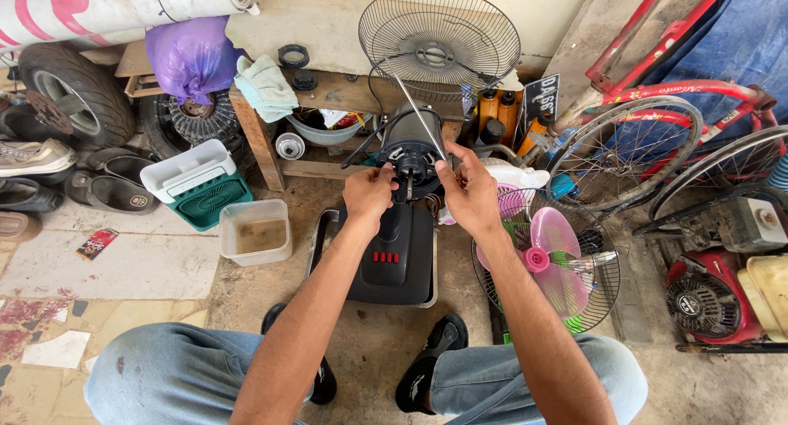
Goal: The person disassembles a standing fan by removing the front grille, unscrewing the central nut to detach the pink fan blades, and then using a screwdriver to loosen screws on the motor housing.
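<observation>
Head view shows the fan motor (408,150) stripped bare on its black stand (392,257), dead centre. Pink blade (552,257) already lies off at four o'clock in a grille half (501,290) on the floor, and the other grille (439,39) leans at twelve o'clock. Left hand (369,194) pinches at the motor's front; right hand (468,191) grips a thin metal rod (419,117). By my reckoning, disassembly is well along. Fingers cover the shaft, so what they work on I cannot tell.
</observation>
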